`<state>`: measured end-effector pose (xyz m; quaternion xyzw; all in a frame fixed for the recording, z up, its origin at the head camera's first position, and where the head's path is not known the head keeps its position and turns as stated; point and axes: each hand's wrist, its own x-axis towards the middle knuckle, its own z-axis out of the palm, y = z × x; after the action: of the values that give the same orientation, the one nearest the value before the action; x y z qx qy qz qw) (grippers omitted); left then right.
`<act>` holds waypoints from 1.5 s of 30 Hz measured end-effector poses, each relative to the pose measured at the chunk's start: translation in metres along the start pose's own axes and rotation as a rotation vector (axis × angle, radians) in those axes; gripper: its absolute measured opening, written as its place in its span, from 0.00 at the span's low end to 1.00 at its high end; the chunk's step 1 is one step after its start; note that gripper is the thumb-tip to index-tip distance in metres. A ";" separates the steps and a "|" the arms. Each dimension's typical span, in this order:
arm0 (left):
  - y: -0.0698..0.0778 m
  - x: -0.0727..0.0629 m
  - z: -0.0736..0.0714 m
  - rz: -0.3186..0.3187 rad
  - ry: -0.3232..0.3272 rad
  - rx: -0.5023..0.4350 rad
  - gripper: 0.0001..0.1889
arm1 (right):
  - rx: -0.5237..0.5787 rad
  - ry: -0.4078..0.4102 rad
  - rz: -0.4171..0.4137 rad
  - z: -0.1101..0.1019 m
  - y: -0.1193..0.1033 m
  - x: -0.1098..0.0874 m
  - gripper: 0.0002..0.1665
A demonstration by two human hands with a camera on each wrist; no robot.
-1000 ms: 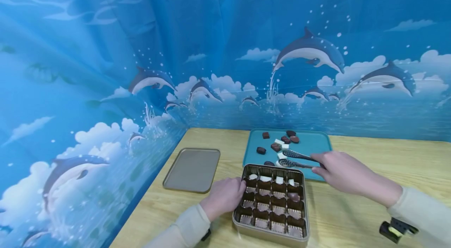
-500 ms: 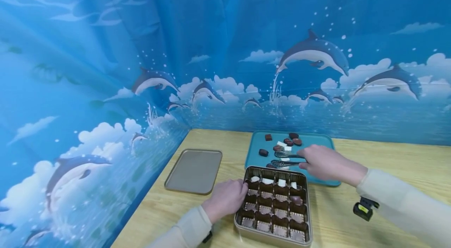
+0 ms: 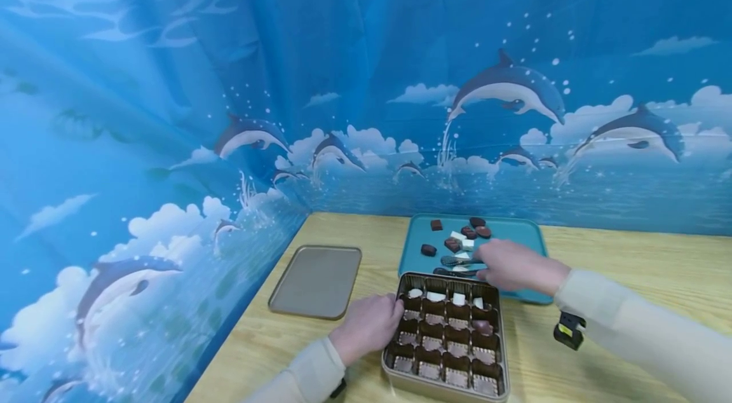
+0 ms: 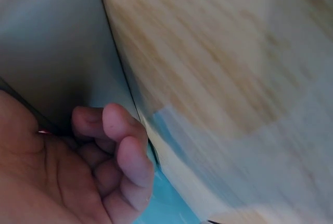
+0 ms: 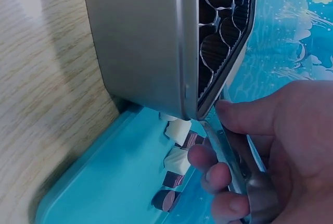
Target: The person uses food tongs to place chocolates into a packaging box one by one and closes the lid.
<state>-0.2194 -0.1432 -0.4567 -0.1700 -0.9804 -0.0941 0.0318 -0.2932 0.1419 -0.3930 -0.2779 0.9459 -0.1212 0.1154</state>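
My left hand grips the left rim of a metal tin with a brown divided insert. In the left wrist view its fingers curl close to the tin's side wall. White chocolates sit in the tin's back row, and a reddish-brown chocolate lies in a right-hand compartment. My right hand holds metal tongs, their perforated tips apart over the front of a teal tray. White chocolate pieces lie close to the tips; the tin's back edge partly hides that area.
Several dark chocolates are spread over the tray behind the tin. On the left of the wooden table lies a flat metal lid. A blue dolphin-print curtain closes off the back and left.
My right hand has moved left with the tongs, bringing their tips lower and nearer the tin's back edge. My left hand stays on the tin; the view has shifted slightly.
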 end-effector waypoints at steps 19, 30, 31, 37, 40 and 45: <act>0.002 -0.003 0.005 -0.015 0.008 0.014 0.22 | -0.019 0.127 -0.045 0.012 -0.001 -0.007 0.18; 0.000 -0.004 0.006 -0.008 0.025 0.010 0.22 | -0.011 0.171 -0.049 -0.008 -0.008 -0.030 0.19; 0.000 -0.004 0.006 -0.008 0.024 0.008 0.22 | -0.011 0.175 -0.049 -0.010 -0.009 -0.033 0.20; 0.000 -0.002 0.006 -0.002 0.017 0.002 0.22 | -0.028 0.207 -0.057 -0.020 -0.014 -0.054 0.22; 0.000 -0.002 0.004 -0.001 0.018 0.001 0.22 | -0.045 0.215 -0.064 -0.023 -0.017 -0.064 0.23; -0.001 -0.001 0.001 0.005 0.017 -0.008 0.22 | -0.046 0.203 -0.071 -0.021 -0.020 -0.081 0.22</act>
<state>-0.2189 -0.1439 -0.4583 -0.1719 -0.9793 -0.0996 0.0395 -0.2229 0.1738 -0.3554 -0.2999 0.9449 -0.1311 0.0084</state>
